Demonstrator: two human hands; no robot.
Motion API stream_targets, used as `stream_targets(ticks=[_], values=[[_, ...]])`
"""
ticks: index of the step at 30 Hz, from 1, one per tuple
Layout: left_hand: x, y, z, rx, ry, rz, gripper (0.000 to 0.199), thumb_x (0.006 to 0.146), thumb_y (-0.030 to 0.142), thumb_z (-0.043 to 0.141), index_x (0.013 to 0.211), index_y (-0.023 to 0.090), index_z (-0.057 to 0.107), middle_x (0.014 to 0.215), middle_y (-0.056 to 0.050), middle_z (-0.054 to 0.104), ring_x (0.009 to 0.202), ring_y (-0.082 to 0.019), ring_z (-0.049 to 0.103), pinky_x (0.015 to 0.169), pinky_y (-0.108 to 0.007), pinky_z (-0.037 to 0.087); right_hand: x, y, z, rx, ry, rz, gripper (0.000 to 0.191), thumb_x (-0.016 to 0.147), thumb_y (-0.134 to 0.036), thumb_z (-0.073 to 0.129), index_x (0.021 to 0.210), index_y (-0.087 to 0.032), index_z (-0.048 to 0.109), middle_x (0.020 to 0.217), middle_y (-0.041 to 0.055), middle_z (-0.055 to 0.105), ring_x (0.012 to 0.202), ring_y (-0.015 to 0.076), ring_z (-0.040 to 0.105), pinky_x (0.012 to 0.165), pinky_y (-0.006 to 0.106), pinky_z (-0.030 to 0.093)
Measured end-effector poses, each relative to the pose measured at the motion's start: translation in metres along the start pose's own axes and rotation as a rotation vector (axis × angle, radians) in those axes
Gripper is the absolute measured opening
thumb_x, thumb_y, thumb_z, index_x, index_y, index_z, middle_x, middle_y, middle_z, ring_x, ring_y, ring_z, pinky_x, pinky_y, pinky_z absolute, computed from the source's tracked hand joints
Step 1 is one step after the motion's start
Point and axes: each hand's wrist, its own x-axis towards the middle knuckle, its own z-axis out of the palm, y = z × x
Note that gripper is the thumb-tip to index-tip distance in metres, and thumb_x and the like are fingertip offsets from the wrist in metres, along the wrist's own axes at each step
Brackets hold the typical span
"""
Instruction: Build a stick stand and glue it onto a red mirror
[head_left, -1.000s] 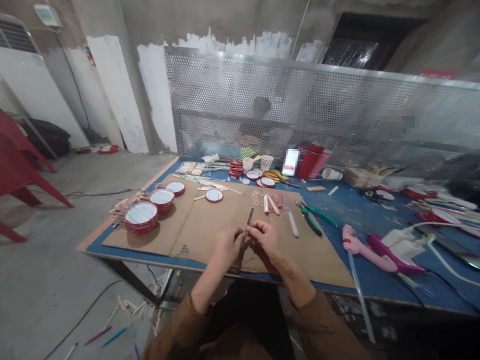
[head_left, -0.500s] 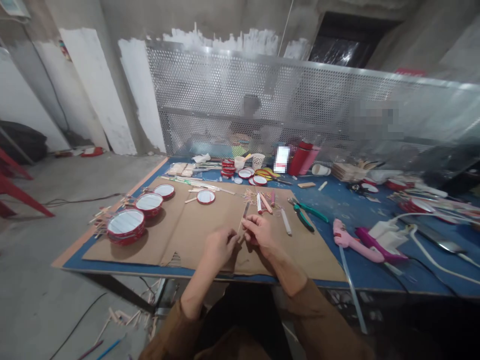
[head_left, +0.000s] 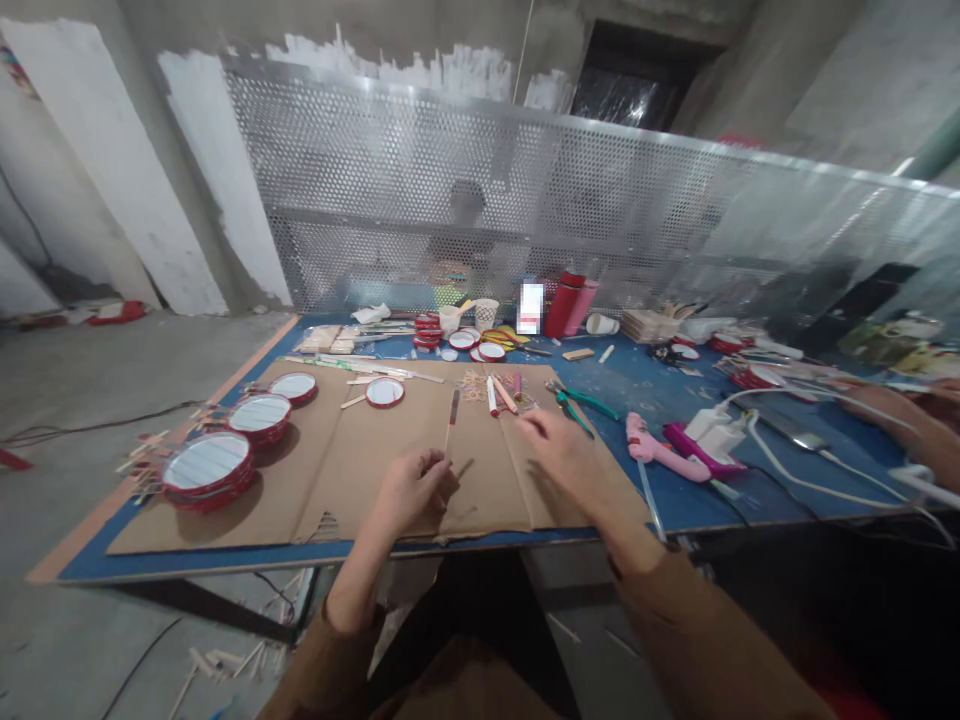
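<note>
My left hand [head_left: 412,487] pinches a thin stick [head_left: 452,418] that stands upright above the cardboard [head_left: 352,450], its upper end dark. To the right, my right hand [head_left: 555,450] is away from the stick, over the cardboard near the green-handled pliers [head_left: 585,402]; its fingers are bent and blurred, and whether they hold something is unclear. Just beyond lie a white marker [head_left: 492,396], a pinkish one [head_left: 505,393] and a scatter of rubber bands [head_left: 472,386]. A small round red-rimmed drum piece [head_left: 384,391] rests on the cardboard beyond my left hand.
Stacked red-rimmed drums [head_left: 208,468] with sticks line the left side. On the right are a pink glue gun [head_left: 667,452], a magenta power strip [head_left: 705,450] and white cables. Another person's hand [head_left: 892,415] is at far right. Red bottle [head_left: 564,305] stands behind.
My right hand has let go of the stick and moved right, toward the markers and pliers. My left hand keeps the stick. The view has turned right, and another person's hand has appeared.
</note>
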Motion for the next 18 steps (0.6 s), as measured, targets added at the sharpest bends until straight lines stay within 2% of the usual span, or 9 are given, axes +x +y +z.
stream_targets(ticks=[1, 3, 5, 7, 8, 11, 14, 18], values=[[0.000, 0.000, 0.000, 0.001, -0.001, -0.001, 0.027, 0.086, 0.038, 0.042, 0.076, 0.017, 0.056, 0.081, -0.003, 0.071, 0.045, -0.008, 0.058, 0.050, -0.021, 0.042, -0.001, 0.016, -0.017, -0.265, 0.063, 0.015, 0.025, 0.091, -0.029, 0.044, 0.085, -0.018, 0.066, 0.087, 0.0103, 0.069, 0.082, 0.0225, 0.064, 0.072, 0.033, 0.046], [0.001, -0.001, 0.000, 0.011, 0.001, 0.012, 0.027, 0.086, 0.037, 0.042, 0.077, 0.017, 0.055, 0.081, -0.003, 0.072, 0.044, -0.008, 0.057, 0.051, -0.021, 0.042, -0.004, 0.050, -0.048, -0.695, 0.062, 0.131, 0.023, 0.090, -0.023, 0.046, 0.087, -0.012, 0.066, 0.092, 0.0186, 0.068, 0.087, 0.0296, 0.066, 0.071, 0.038, 0.046], [0.001, -0.003, 0.000, 0.027, 0.005, 0.027, 0.027, 0.086, 0.038, 0.042, 0.077, 0.017, 0.055, 0.079, -0.003, 0.072, 0.043, -0.008, 0.057, 0.051, -0.020, 0.041, -0.008, 0.084, -0.069, -0.894, -0.013, 0.228, 0.021, 0.088, -0.021, 0.050, 0.095, -0.008, 0.066, 0.095, 0.0231, 0.067, 0.089, 0.0334, 0.066, 0.070, 0.039, 0.047], [0.002, -0.005, 0.001, 0.038, 0.008, 0.037, 0.026, 0.086, 0.038, 0.042, 0.078, 0.017, 0.055, 0.079, -0.003, 0.072, 0.043, -0.008, 0.056, 0.049, -0.020, 0.040, -0.012, 0.112, -0.079, -0.912, -0.158, 0.307, 0.024, 0.088, -0.024, 0.052, 0.101, -0.007, 0.065, 0.097, 0.0250, 0.067, 0.089, 0.0335, 0.068, 0.072, 0.040, 0.047], [0.003, -0.006, 0.001, 0.041, 0.011, 0.042, 0.026, 0.086, 0.038, 0.042, 0.078, 0.017, 0.055, 0.080, -0.003, 0.072, 0.042, -0.008, 0.056, 0.049, -0.020, 0.040, -0.014, 0.123, -0.079, -0.906, -0.182, 0.322, 0.024, 0.089, -0.022, 0.049, 0.101, -0.007, 0.065, 0.095, 0.0245, 0.068, 0.089, 0.0322, 0.069, 0.073, 0.040, 0.048], [0.003, -0.007, 0.002, 0.039, 0.020, 0.057, 0.025, 0.086, 0.037, 0.041, 0.079, 0.017, 0.054, 0.083, -0.004, 0.072, 0.042, -0.008, 0.056, 0.048, -0.021, 0.040, -0.016, 0.148, -0.074, -0.882, -0.208, 0.331, 0.023, 0.089, -0.017, 0.047, 0.101, -0.008, 0.064, 0.095, 0.0229, 0.069, 0.088, 0.0302, 0.070, 0.074, 0.040, 0.048], [0.002, -0.004, 0.003, 0.025, 0.026, 0.052, 0.023, 0.086, 0.036, 0.042, 0.079, 0.017, 0.053, 0.085, -0.003, 0.072, 0.041, -0.008, 0.056, 0.049, -0.021, 0.041, -0.014, 0.166, -0.069, -0.828, -0.216, 0.304, 0.025, 0.086, -0.010, 0.046, 0.103, -0.010, 0.064, 0.106, 0.0224, 0.068, 0.091, 0.0294, 0.069, 0.074, 0.039, 0.047], [-0.001, -0.001, 0.003, 0.017, 0.030, 0.052, 0.019, 0.085, 0.035, 0.044, 0.078, 0.018, 0.051, 0.083, -0.002, 0.072, 0.043, -0.008, 0.057, 0.049, -0.020, 0.041, -0.008, 0.188, -0.072, -0.742, -0.216, 0.291, 0.015, 0.077, -0.014, 0.054, 0.087, -0.013, 0.065, 0.100, 0.0214, 0.069, 0.088, 0.0319, 0.068, 0.070, 0.040, 0.045]])
